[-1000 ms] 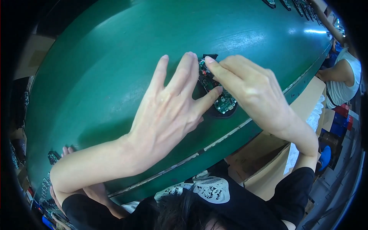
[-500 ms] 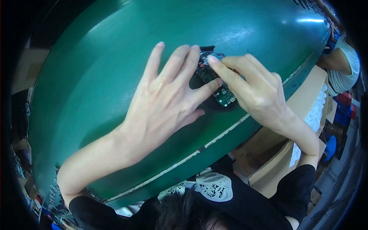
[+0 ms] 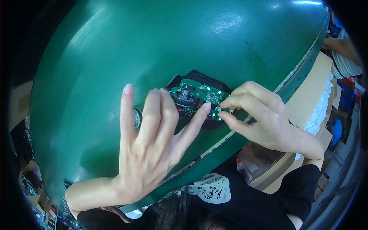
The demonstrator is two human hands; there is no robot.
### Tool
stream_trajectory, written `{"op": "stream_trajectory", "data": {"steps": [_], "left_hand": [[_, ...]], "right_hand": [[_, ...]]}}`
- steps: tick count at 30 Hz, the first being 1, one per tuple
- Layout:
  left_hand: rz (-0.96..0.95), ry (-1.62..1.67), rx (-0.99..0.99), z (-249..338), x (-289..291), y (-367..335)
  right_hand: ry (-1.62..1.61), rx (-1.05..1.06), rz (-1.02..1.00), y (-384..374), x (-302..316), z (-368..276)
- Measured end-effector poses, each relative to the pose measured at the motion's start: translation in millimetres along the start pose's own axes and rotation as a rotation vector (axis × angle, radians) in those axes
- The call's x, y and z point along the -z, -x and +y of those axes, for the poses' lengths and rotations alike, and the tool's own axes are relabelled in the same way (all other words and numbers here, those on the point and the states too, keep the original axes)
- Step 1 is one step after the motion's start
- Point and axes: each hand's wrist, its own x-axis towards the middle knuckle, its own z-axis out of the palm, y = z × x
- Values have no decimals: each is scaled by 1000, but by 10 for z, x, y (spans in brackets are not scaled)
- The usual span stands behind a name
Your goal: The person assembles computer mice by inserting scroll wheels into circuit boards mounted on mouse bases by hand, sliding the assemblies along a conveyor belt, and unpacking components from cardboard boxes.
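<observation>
A green circuit board [image 3: 199, 90] lies in a black plastic shell [image 3: 214, 81] on the green tabletop. A black ribbed wheel [image 3: 183, 101] sits at the board's left end. My left hand [image 3: 149, 149] braces this assembly, with bent fingertips at the shell's left edge and the thumb on the board; its index finger is raised and apart. My right hand [image 3: 262, 119] pinches at the board's right end with thumb and index finger. What lies between those fingertips is too small to make out. A round, dark-rimmed disc [image 3: 137, 118] shows partly behind my left index finger.
The green table [image 3: 115, 50] has a worn, pale front edge close to my body. At the right stands an open cardboard box [image 3: 306, 97] with white plastic wrapping [image 3: 320, 105]. Beyond it, another person's arm [image 3: 341, 48] is at the far right.
The shell and board have turned from steeply slanted to nearly crosswise and sit nearer me. My right fingers have shifted to the board's right end. The wheel and disc now show.
</observation>
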Motion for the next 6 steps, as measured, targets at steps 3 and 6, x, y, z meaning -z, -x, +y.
{"op": "stream_trajectory", "data": {"steps": [3, 6], "left_hand": [[3, 24, 16, 18, 14, -12], [-21, 27, 22, 26, 44, -24]], "right_hand": [[38, 46, 13, -4, 7, -6], [94, 25, 26, 3, 4, -50]]}}
